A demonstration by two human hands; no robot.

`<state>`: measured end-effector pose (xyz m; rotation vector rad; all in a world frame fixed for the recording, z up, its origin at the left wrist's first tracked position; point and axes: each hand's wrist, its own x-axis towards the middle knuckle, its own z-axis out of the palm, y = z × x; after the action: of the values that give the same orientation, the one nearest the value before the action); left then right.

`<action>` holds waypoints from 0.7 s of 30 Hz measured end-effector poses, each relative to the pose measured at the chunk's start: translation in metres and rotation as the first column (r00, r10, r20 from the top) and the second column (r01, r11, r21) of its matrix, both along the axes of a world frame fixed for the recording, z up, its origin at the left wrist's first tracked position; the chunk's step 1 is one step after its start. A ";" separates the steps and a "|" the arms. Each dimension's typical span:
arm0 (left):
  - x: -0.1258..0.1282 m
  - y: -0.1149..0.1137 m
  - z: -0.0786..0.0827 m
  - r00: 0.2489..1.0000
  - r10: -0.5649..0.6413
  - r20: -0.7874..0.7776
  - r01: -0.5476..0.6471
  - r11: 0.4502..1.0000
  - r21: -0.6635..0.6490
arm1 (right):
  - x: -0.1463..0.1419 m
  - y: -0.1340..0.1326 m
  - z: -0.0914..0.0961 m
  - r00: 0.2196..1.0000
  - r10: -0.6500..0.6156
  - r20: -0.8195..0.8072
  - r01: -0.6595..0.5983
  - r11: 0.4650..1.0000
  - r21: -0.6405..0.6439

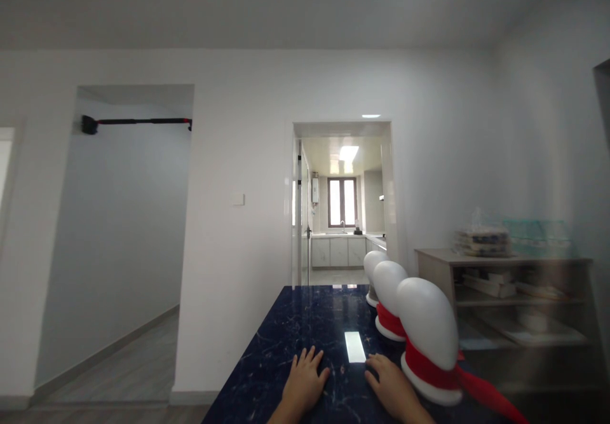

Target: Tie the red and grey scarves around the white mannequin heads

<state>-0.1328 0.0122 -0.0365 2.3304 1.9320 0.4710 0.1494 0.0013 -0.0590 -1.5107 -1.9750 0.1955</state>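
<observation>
From where I stand, the nearest risk sits at the right hand (pixel 388 382): if it swung outward, its knuckles or forearm could, I think, knock the closest white mannequin head (pixel 426 319), which stands just beyond those fingers to their right, a red scarf (pixel 424 367) wrapped round its neck. The scarf's loose red tail (pixel 490 393) trails away on the far side of that head, and a careless tug on it might drag the head along the glossy marble-patterned table (pixel 267 341). As for the fingers, the left hand (pixel 305 379) lies palm down, fingers a little spread and thumb well apart, apparently resting on the tabletop and holding nothing; the right hand is palm down too, its fingers closer together, thumb held away, gripping nothing and short of the head beside it. Past the right fingers, a second mannequin head (pixel 388 282), red at the neck, and then a third (pixel 372 265) line up behind the first, overlapping in my sight, so whether they touch I cannot tell; if they do, one toppling could push the next. Farther off, right of all the fingers, is a shelf unit (pixel 436 259), and straight ahead beyond them a kitchen doorway (pixel 388 189)
</observation>
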 end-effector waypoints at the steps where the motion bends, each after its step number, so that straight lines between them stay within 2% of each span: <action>1: 0.000 0.000 0.000 1.000 -0.001 0.001 0.001 1.000 0.001 | 0.000 0.000 0.000 1.000 0.001 0.002 -0.001 1.000 0.000; 21: 0.001 -0.005 0.005 1.000 -0.003 0.010 0.003 1.000 -0.007 | 0.000 0.002 -0.002 1.000 -0.010 -0.005 0.010 1.000 -0.015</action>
<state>-0.1321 0.0073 -0.0316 2.3222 1.9228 0.4739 0.1495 0.0033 -0.0614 -1.5272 -1.9658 0.2099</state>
